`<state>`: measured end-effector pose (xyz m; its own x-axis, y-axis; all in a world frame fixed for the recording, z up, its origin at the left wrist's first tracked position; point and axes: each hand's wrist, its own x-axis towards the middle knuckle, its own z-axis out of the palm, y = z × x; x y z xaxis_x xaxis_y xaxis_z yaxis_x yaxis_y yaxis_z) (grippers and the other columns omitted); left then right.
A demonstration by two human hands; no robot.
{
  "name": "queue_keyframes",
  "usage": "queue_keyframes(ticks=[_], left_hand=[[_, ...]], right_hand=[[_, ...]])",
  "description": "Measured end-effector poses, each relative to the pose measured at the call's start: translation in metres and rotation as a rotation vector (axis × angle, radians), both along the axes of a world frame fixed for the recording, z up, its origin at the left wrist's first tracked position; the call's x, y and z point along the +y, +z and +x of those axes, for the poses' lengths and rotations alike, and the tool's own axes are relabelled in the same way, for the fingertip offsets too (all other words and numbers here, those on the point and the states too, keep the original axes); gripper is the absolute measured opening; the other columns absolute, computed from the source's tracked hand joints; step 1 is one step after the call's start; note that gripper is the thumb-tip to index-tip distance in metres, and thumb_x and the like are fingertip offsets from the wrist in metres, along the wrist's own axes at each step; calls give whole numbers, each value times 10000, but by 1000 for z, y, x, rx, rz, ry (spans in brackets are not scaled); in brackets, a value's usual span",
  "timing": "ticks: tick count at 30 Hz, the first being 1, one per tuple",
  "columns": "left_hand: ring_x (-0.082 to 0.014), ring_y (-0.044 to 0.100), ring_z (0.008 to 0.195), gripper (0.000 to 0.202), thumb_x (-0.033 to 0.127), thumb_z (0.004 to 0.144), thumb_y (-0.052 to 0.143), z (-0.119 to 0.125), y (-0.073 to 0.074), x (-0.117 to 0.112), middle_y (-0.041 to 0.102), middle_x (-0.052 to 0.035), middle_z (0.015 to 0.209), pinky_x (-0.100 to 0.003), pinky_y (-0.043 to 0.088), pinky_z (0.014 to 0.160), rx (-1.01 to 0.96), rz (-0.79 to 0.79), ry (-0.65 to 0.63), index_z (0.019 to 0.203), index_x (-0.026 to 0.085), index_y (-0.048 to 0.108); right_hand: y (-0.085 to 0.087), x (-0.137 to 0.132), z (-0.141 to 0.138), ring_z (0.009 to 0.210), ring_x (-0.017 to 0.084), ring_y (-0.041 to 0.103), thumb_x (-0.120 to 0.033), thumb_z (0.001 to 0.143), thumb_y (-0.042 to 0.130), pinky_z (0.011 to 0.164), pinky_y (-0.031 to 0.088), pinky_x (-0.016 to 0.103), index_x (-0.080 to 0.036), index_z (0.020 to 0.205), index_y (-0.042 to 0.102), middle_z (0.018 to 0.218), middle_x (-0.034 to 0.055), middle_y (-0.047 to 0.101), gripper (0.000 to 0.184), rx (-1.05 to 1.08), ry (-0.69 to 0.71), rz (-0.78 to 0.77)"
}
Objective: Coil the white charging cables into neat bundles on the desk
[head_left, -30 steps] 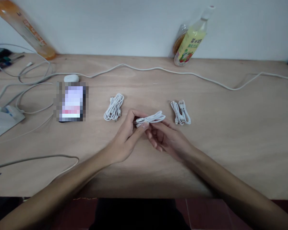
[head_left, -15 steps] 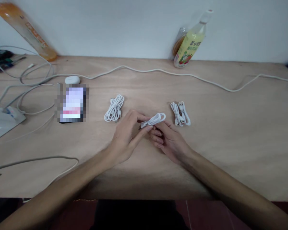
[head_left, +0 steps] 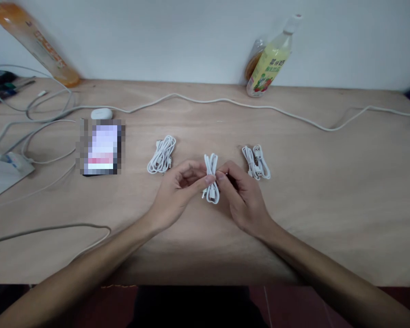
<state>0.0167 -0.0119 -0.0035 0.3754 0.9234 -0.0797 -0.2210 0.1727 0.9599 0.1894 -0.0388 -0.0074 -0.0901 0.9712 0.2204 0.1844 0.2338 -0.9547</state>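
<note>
A coiled white USB cable point(head_left: 212, 195) is held upright between my two hands above the table, its plug ends pointing down toward me. My left hand point(head_left: 181, 191) pinches the bundle at its middle between thumb and fingers. From the other side, my right hand point(head_left: 242, 193) has thumb and forefinger pressed together at the bundle's waist; whether a tie lies between them is too small to tell. Beyond my left hand lies a bundle of white cables point(head_left: 161, 155). Another white cable bundle point(head_left: 256, 162) with USB plugs showing rests beyond my right hand.
A phone point(head_left: 102, 148) with a lit, blurred screen lies at left, below a white earbud case point(head_left: 101, 114). A long white cord point(head_left: 222, 99) crosses the table's back. An orange bottle point(head_left: 37, 45) and a yellow drink bottle point(head_left: 271, 59) stand by the wall. Loose cables lie at far left.
The held cable bundle has turned from lying sideways to upright. My right hand has shifted from beneath it to its right side, fingers now curled in. The other bundles lie as before.
</note>
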Motion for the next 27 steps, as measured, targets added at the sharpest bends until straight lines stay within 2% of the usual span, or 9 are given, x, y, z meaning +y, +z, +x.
queue_keyframes(ticks=[6, 12, 15, 22, 27], left_hand=[[-170, 747, 802, 349, 460, 882, 942, -1, -2, 0, 803, -28, 866, -297, 583, 776, -95, -135, -101, 994, 172, 780], [-196, 763, 929, 314, 420, 871, 950, -1, -3, 1, 823, -49, 987, -334, 590, 871, -98, -119, -67, 1015, 183, 804], [-182, 749, 930, 267, 360, 875, 940, -3, -4, 3, 824, -45, 1012, -335, 581, 898, -84, -110, -31, 1024, 184, 805], [-174, 749, 912, 222, 319, 898, 906, -6, -7, 7, 829, -51, 1009, -316, 579, 855, -21, -25, -21, 1016, 180, 779], [-184, 774, 934, 240, 312, 880, 926, -8, -6, 9, 853, -60, 1061, -326, 607, 866, 19, 22, -20, 1024, 186, 781]], right_hand=[[1, -1, 2, 619, 164, 459, -296, 1079, 564, 680, 417, 342, -263, 808, 563, 668, -40, 537, 273, -107, -23, 85], [-6, -4, 1, 609, 159, 459, -464, 1134, 543, 628, 404, 329, -260, 831, 578, 702, -29, 576, 366, 28, -21, 29], [-5, -3, 0, 624, 158, 457, -540, 1137, 524, 643, 405, 336, -251, 795, 593, 705, -21, 564, 453, 72, -33, 23], [2, 7, 3, 565, 136, 333, -658, 1017, 641, 550, 314, 314, -242, 676, 567, 629, -41, 441, 543, 237, 29, -254], [-1, 9, 7, 528, 115, 267, -607, 943, 719, 496, 215, 286, -232, 707, 589, 588, -70, 368, 461, 417, 128, -500]])
